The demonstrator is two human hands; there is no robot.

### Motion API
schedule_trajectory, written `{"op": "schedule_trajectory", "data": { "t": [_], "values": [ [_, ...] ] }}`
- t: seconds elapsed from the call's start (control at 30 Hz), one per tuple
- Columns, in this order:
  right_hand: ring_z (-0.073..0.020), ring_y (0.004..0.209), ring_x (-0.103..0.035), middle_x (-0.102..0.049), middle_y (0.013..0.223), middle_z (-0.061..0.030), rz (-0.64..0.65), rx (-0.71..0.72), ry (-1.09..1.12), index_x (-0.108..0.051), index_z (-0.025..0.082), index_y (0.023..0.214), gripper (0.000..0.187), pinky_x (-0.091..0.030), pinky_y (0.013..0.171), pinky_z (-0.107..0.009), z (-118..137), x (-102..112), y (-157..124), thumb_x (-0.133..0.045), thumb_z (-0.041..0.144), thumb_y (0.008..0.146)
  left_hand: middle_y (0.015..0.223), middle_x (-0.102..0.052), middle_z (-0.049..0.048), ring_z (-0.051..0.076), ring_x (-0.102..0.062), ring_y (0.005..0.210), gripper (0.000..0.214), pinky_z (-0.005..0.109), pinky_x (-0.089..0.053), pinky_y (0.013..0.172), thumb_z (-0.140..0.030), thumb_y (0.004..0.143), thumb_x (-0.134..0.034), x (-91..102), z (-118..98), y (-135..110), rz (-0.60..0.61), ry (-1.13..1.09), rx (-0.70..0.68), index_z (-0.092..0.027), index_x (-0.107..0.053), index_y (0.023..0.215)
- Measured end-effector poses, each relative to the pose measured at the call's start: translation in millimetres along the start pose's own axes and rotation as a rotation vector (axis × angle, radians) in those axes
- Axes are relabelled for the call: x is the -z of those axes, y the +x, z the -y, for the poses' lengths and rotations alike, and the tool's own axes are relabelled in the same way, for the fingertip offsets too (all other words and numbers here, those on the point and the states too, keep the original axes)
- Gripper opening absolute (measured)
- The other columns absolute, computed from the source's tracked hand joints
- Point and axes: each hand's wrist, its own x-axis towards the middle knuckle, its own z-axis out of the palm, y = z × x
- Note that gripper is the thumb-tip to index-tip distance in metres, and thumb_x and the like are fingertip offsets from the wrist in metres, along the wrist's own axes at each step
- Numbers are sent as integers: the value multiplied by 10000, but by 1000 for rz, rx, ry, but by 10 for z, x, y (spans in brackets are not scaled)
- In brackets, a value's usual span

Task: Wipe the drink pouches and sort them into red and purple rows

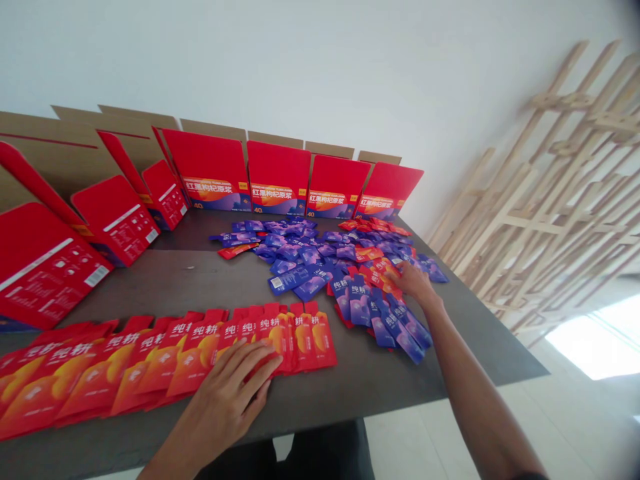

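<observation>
My left hand (225,393) lies flat with its fingers apart on a long overlapping row of red-orange sachets (200,363), pressing near the row's right end. My right hand (417,281) reaches over a loose heap of blue-purple and red sachets (320,257). Its fingertips touch red sachets, and I cannot tell whether they grip one. A fanned group of blue sachets (380,317) lies just below that hand. Red printed cartons (277,179) stand open along the back of the table, and more red cartons (115,220) stand at the left.
The dark grey table (165,280) has a visible edge at the front and right. Beyond the right edge, a wooden lattice frame (555,180) leans against a white wall (300,60). Below lies a pale tiled floor (430,447).
</observation>
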Motion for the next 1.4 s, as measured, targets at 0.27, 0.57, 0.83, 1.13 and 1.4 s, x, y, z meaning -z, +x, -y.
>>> {"op": "schedule_trajectory", "data": {
  "t": [0.27,0.57,0.83,1.13,1.4],
  "values": [
    [-251,778,-700,-756,806,-124,-89,5,79,-763,159,872,401,-408,639,-290,-37,175,-97,-549,483,973,1300,-734,56,223,-635,1266,365,394,-454,1181,-139,984,-583,-2,-14,-4,-17,-15,22,-218,-681,1328],
    [-261,906,-723,-779,1047,-133,-256,57,493,-650,204,1247,390,-537,782,-350,540,372,-932,-542,479,993,1311,-723,50,230,-614,1278,349,407,-394,1204,-151,987,-576,-29,9,-25,2,2,22,-222,-666,1316],
    [-291,977,-745,-773,1008,-82,36,268,739,-383,182,1541,567,-548,919,-441,1831,-142,-1979,-503,327,1006,1391,-673,131,281,-580,1339,421,425,-396,1206,-158,975,-591,31,-70,5,-45,47,11,-148,-624,1394],
    [-299,1159,-669,-765,1178,-124,-59,263,389,-643,181,1311,334,-416,1020,-451,2005,-228,-2160,-458,197,1034,1353,-724,76,238,-641,1296,356,414,-432,1213,-145,1005,-544,-62,-200,126,-46,30,-24,-178,-660,1340],
    [-293,1088,-644,-746,1134,-109,-81,265,389,-656,182,1191,318,-408,951,-436,2025,-285,-2192,-381,136,1037,1360,-686,150,265,-695,1223,364,405,-604,1029,-200,1051,-492,-144,-182,31,-52,78,86,-143,-598,1395]
  ]
}}
